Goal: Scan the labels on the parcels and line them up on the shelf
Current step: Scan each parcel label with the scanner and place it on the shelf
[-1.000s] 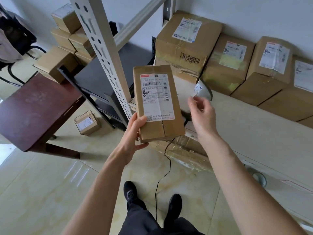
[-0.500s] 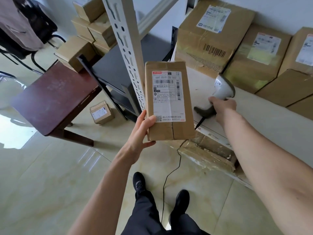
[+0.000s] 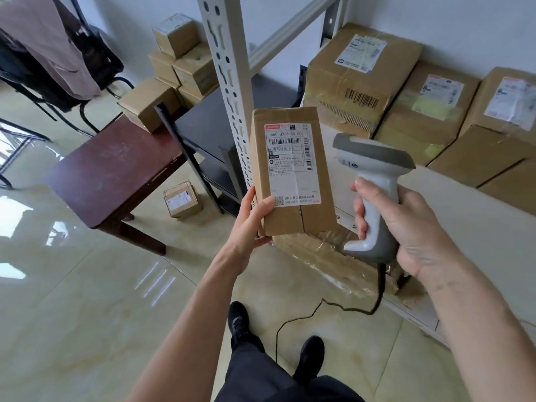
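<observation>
My left hand (image 3: 251, 220) grips the lower left edge of a narrow cardboard parcel (image 3: 293, 172), held upright with its white shipping label (image 3: 291, 163) facing me. My right hand (image 3: 406, 227) is wrapped round the handle of a grey and white barcode scanner (image 3: 369, 181), raised just right of the parcel, its head level with the label. A black cable (image 3: 342, 307) trails from the scanner down to the floor. Several labelled parcels (image 3: 362, 74) stand in a row at the back of the cream shelf (image 3: 478, 227).
A perforated white shelf upright (image 3: 229, 82) rises behind the parcel. A dark red table (image 3: 116, 169) stands at the left with stacked boxes (image 3: 174, 71) behind it. One small box (image 3: 182, 199) lies on the glossy floor. A taped parcel (image 3: 333, 256) sits under the shelf.
My right hand took the scanner from the shelf and lifted it up beside the parcel. The left hand kept the parcel upright in about the same place.
</observation>
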